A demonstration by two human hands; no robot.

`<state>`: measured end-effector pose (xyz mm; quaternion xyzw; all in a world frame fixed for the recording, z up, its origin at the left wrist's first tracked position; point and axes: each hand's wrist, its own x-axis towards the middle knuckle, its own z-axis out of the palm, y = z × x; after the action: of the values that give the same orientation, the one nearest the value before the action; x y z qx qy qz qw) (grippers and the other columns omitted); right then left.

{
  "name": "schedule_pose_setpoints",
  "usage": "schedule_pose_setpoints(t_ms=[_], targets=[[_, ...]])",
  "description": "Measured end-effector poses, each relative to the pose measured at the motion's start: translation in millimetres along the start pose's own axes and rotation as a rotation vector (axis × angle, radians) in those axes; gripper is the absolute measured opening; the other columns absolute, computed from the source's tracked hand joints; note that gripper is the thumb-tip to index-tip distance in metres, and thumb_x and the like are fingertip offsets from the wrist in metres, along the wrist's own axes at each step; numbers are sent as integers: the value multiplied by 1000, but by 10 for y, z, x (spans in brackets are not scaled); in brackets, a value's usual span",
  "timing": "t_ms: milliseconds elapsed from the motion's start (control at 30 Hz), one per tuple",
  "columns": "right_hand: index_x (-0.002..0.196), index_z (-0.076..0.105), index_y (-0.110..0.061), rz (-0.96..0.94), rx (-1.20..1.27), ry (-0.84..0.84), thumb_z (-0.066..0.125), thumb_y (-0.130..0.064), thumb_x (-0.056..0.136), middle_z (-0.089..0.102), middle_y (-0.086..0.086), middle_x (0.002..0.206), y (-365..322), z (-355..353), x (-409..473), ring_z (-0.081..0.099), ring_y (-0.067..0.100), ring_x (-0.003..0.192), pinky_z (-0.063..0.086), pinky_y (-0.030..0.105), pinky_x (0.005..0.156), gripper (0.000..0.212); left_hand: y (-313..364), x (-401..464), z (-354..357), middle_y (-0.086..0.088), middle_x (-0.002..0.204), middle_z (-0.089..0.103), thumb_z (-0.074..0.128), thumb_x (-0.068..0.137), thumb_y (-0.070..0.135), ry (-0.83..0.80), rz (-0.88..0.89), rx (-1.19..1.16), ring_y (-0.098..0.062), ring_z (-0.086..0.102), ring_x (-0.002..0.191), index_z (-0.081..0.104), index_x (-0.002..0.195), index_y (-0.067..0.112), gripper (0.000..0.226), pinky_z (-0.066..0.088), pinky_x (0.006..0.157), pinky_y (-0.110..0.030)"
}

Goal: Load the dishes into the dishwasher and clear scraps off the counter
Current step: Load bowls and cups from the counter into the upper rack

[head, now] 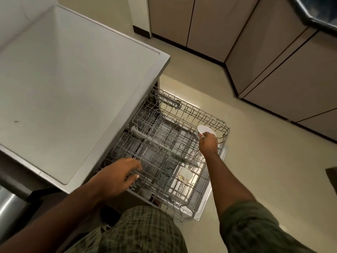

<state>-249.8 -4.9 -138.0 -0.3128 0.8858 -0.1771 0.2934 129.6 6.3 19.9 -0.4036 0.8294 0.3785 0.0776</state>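
The dishwasher's wire upper rack (189, 114) is pulled out from under the grey counter (73, 92), over the open door (202, 203). My right hand (207, 143) grips a small white cup with a red pattern (203, 131) at the rack's far right corner, the cup tilted on its side. My left hand (118, 174) hovers with fingers spread over the rack's near left edge, holding nothing. A second white cup (185, 175) lies in the rack below, seen through the wires.
Beige cabinet doors (273, 61) line the far wall and the right side, with pale floor (264, 170) between them and the dishwasher. A small dark speck (16, 121) lies on the counter. A steel object (9, 207) stands at the lower left.
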Motion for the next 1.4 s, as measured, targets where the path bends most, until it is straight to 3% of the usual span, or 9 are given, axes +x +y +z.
schedule_pose_setpoints(t_ms=[300,567,800,900,1133,1233,1333,1400], targets=[[128,71,1,46,-150,-115,65,-2,95,70,23,126,-6,65,561,68,38,114,56,37,95,34,-133,-32,19,23,129,56,63,101,35,10,-60,-11,6,51,121,60,130,34,29,44,103,-17],[138,62,-3,71,-169,-137,70,-8,93,61,21,138,21,126,608,62,38,123,53,36,95,46,-207,-63,36,21,130,58,61,99,41,33,-29,-13,5,52,123,60,129,35,30,48,105,-25],[147,50,-7,20,-128,-18,71,1,91,52,16,144,-22,95,325,60,40,123,53,46,99,61,-89,-26,0,20,131,57,61,102,35,23,-59,-20,7,50,122,59,131,33,29,35,99,-4],[150,49,-10,-5,-131,22,67,4,92,51,14,146,-63,63,117,62,37,119,54,44,95,62,-68,-29,-3,19,135,57,59,103,37,14,-56,-11,7,48,124,59,132,33,30,31,97,0],[154,44,-19,-198,-123,-32,57,8,93,41,9,160,-375,153,-642,56,29,130,53,43,98,68,34,-235,-49,17,145,51,54,104,38,63,-28,19,-1,45,134,53,140,32,36,39,114,-25],[155,42,-21,-341,-141,-57,55,5,97,36,6,164,-587,254,-1021,54,25,133,53,37,100,65,-3,-367,-74,15,153,45,54,104,38,145,1,6,-1,39,142,49,144,33,40,33,119,-26],[157,40,-26,-452,-144,-71,57,-5,101,32,3,167,-916,324,-1448,53,23,136,51,44,110,62,-55,-537,-150,13,154,45,57,104,36,244,14,-32,-3,37,144,51,143,31,41,30,121,-25],[155,43,-26,-559,-129,-72,55,-8,103,35,2,165,-1182,335,-1754,52,20,134,52,43,109,57,-121,-694,-223,12,155,44,58,103,35,316,-11,-53,-3,36,143,50,145,30,43,27,118,-20]])
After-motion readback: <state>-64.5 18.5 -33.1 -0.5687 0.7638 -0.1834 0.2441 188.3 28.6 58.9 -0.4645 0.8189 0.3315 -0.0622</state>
